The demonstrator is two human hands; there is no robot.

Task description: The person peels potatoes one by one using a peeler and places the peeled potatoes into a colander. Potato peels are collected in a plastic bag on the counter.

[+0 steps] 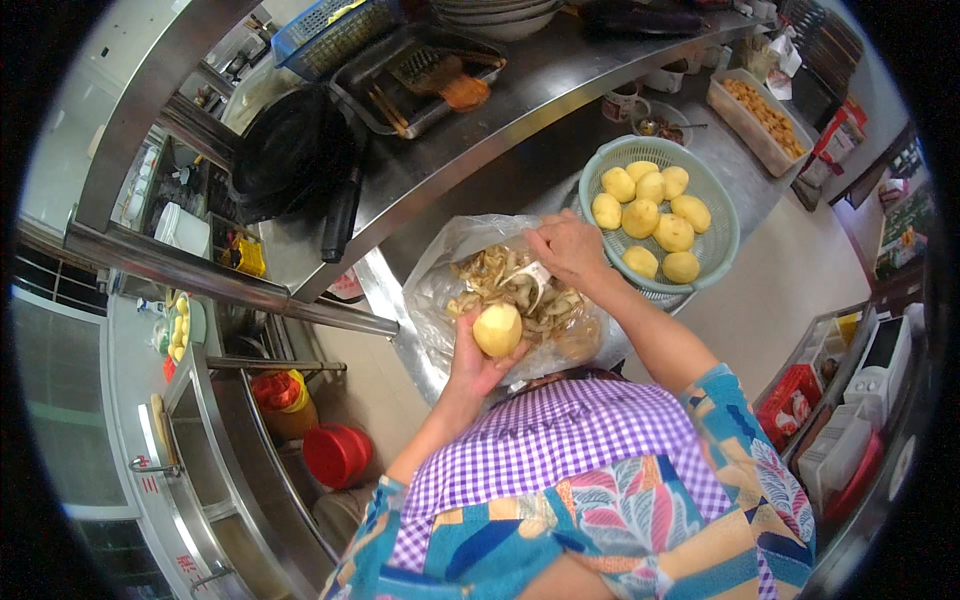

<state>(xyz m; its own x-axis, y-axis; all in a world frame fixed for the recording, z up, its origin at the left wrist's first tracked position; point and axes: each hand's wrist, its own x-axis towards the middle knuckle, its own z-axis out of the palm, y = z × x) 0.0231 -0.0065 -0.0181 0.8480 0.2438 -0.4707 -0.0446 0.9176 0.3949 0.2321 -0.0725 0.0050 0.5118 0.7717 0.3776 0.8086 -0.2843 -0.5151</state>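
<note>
My left hand (478, 360) holds a peeled potato (497, 330) from below, over a clear plastic bag (435, 289). Inside the bag lies a heap of potato peelings (555, 300). My right hand (566, 249) is at the bag's upper right edge with its fingers curled; a pale object shows just under them, and whether they grip it or the bag is unclear. Beside that hand, to the right, a green plastic colander (726, 232) holds several peeled potatoes (673, 232).
A steel shelf (450, 172) crosses ahead, bearing a black pan (289, 154), a dark tray (352, 82) and a blue basket (300, 45). At the upper right stand a plastic container (750, 135) of orange-brown pieces and a clear bowl (682, 124). A red bucket (337, 456) sits lower left.
</note>
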